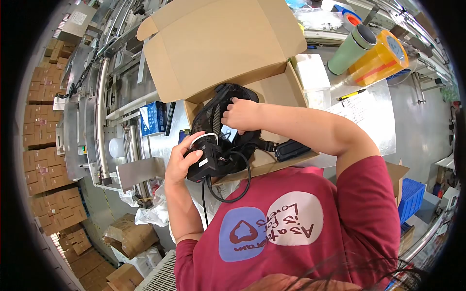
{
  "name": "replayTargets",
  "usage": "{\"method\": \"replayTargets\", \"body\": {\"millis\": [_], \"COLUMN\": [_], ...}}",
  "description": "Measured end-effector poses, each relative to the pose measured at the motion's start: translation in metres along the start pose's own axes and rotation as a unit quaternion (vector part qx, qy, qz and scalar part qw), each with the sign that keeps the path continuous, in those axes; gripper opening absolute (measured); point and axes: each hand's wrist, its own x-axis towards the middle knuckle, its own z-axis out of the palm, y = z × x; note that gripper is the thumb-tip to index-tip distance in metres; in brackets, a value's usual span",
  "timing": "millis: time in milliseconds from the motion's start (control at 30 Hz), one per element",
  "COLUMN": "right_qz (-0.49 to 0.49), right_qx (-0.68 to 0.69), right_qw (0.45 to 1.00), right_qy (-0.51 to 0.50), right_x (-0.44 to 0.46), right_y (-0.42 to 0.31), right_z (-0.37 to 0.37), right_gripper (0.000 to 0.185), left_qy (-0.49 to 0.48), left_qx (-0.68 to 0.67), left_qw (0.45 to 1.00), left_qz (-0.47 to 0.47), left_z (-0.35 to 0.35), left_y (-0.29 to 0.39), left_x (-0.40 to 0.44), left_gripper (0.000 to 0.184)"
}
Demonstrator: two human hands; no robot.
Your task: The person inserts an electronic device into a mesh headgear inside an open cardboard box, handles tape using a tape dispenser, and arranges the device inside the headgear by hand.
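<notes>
1. The black mesh headgear (208, 114) lies in the open cardboard box (281, 89), on the box's left side and rising above the near wall.
2. My left hand (180, 164) grasps the black boxy device (208, 159) at the box's near left corner, thumb and fingers on either side of it, close to a white curved rim.
3. My right hand (242, 115) is inside the box, fingers bent against the mesh. Whether they pinch it or merely rest there, I can't tell.
4. A black cable (249, 177) loops from the device over the box's near wall; a dark pouch (291, 150) sits at its near right corner.
5. I judge the step in hand to be arranging the headgear: one hand steadies the device, the other works the mesh. The next move calls for a steady left grip and slack in the cable, which might snag on the box.
6. Right of the box stand a white carton (313, 75) and a green tumbler (348, 52), with a handwritten sheet (366, 119) nearer me; left of it, a blue packet (152, 118).
</notes>
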Motion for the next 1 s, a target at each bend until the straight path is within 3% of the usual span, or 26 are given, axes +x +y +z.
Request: {"method": "replayTargets", "body": {"millis": [133, 333, 633, 933, 1000], "right_qz": [-0.016, -0.004, -0.001, 0.037, 0.013], "right_qx": [0.000, -0.002, 0.030, -0.045, -0.040], "right_qw": [0.996, 0.996, 0.996, 0.997, 0.999], "right_qy": [-0.093, -0.088, -0.080, 0.043, 0.025], "right_x": [0.011, 0.011, -0.013, -0.022, -0.018], "right_y": [0.000, 0.000, 0.000, -0.021, -0.014], "right_z": [-0.010, -0.003, -0.022, -0.010, -0.010], "right_gripper": [0.038, 0.027, 0.074, 0.060, 0.056], "left_qy": [0.000, 0.001, 0.000, 0.006, 0.005], "left_qx": [0.005, 0.010, 0.005, -0.004, -0.004], "left_qw": [1.000, 1.000, 1.000, 1.000, 1.000], "left_qz": [0.005, 0.008, 0.004, -0.004, -0.005], "left_z": [-0.001, -0.002, 0.002, 0.005, 0.006], "left_y": [-0.002, -0.006, -0.003, -0.005, -0.004], "left_x": [-0.001, -0.003, -0.006, -0.007, -0.008], "left_gripper": [0.058, 0.058, 0.057, 0.057, 0.056]}}
